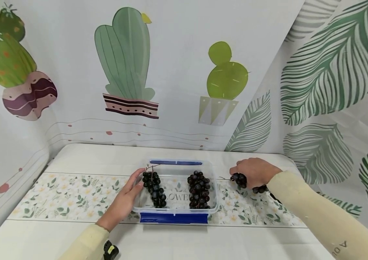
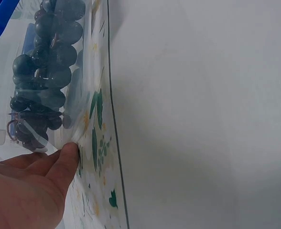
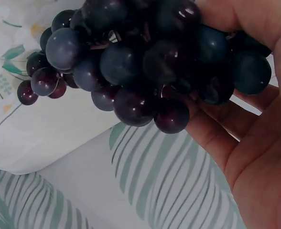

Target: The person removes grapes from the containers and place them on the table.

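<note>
A clear plastic container [image 1: 174,216] with blue clip flaps stands on the table. Inside it, one bunch of dark grapes [image 1: 154,189] lies along the left side and another bunch [image 1: 199,191] along the right. My left hand [image 1: 123,202] touches the container's left end, its fingers [image 2: 64,167] fairly straight against the clear wall beside the left bunch. To the right of the container, my right hand [image 1: 252,173] holds a third bunch of dark grapes [image 3: 131,67]. Its thumb and fingers curl around the bunch, and part of the fruit hangs past the hand.
The table [image 1: 83,238] is white with a floral band [image 1: 83,198] across it. A fabric backdrop [image 1: 177,65] printed with cacti and leaves rises behind and to the right. A black strap device [image 1: 110,250] shows by the left sleeve.
</note>
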Tool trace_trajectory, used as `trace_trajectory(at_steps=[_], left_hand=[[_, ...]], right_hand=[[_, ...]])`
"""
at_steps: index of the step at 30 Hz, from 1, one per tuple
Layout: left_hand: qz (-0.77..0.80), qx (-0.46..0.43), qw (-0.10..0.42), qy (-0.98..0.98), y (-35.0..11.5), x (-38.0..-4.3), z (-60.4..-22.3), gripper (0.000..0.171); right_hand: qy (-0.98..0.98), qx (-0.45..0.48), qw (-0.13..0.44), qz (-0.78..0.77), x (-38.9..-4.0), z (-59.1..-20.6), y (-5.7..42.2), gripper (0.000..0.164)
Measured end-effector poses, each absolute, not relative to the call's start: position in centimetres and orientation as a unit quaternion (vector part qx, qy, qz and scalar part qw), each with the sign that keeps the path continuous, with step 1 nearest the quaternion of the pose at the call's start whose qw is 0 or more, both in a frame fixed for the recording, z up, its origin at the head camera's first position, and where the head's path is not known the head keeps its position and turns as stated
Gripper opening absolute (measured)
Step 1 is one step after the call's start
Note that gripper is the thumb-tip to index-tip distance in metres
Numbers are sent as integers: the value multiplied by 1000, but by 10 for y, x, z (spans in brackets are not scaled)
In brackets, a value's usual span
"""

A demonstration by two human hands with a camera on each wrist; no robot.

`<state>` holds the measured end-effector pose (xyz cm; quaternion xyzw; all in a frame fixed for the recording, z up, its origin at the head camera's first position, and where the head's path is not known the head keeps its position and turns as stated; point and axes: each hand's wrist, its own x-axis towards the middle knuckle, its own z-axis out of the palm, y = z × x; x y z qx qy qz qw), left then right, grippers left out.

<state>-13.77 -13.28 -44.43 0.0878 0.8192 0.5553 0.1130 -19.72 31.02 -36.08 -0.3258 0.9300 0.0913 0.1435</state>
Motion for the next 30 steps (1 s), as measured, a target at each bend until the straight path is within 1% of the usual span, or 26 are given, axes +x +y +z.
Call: trace_trajectory(at_steps=[4,7,10,15,18,25,30], left_hand=[[558,91,113,817,-134,-138,-444,52],[561,92,114,815,-134,-137,-444,52],[562,89,112,815,-133,-137,-444,52],[558,86,113,818,-133,-137,-443,52],[556,85,117,818,-133,-137,-444,52],[558,81,118,817,-132,-138,-446,53],[559,82,118,817,-133,-139,-448,53]], right_hand=[[930,-326,145,90,-198,-364,309,40],[930,-326,145,87,-199,-367,308,38],[930,-325,145,89,-199,-369,307,41],[932,-310,160,98,-201,-372,304,47],[933,-302,168,100,-201,-373,302,48],[933,-304,167,93,-201,-378,295,51],[933,-309,161,92,-200,-382,293,48]])
